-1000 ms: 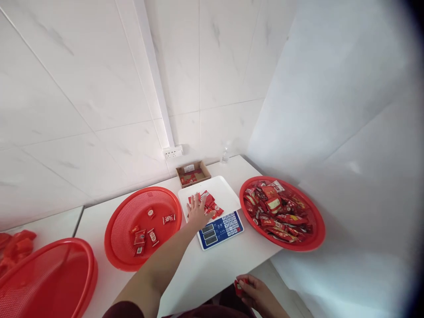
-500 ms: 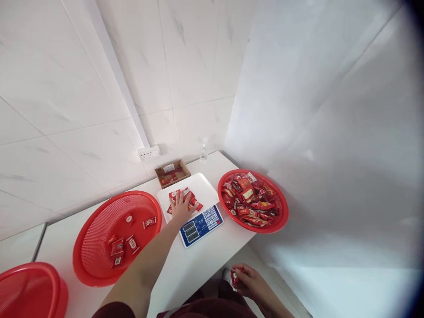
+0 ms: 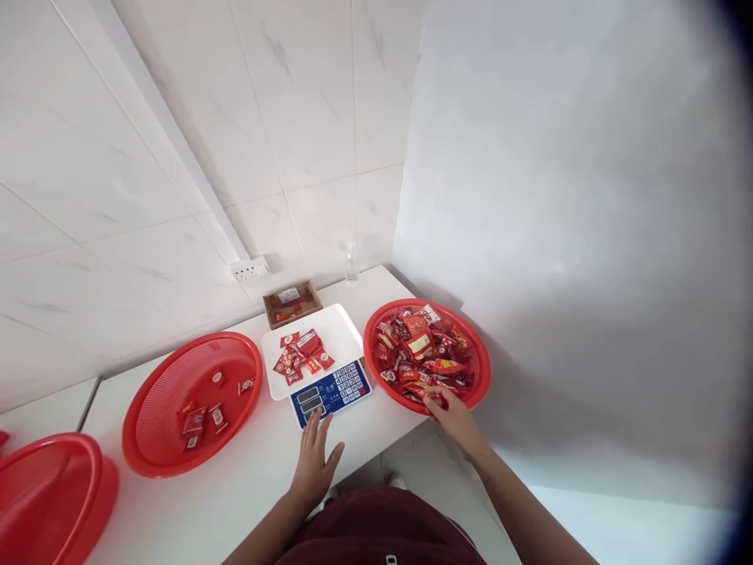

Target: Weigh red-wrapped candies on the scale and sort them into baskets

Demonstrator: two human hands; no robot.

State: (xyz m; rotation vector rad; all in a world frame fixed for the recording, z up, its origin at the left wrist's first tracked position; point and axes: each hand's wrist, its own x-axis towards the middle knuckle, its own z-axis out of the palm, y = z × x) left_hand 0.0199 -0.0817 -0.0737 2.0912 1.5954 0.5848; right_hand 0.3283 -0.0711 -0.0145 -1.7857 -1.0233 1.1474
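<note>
My left hand [image 3: 314, 459] lies flat and open on the white table, just in front of the blue keypad of the weighing scale [image 3: 329, 390]. Several red candy packets [image 3: 300, 353] lie on the scale's white pan. My right hand [image 3: 452, 413] reaches into the near rim of the right red basket [image 3: 479, 369], which is heaped with red packets; its fingers are pinched on a packet [image 3: 432, 396] there. A left red basket [image 3: 150, 439] holds several loose packets.
A small cardboard box [image 3: 291, 302] and a clear bottle [image 3: 351, 267] stand at the back by the tiled wall, near a wall socket [image 3: 250, 269]. Another red basket [image 3: 52, 490] sits at the far left. A white wall closes the right side.
My left hand has drawn back from the packets on the scale pan to the table before the keypad. My right hand has risen from my lap to the right basket. The view shifted right.
</note>
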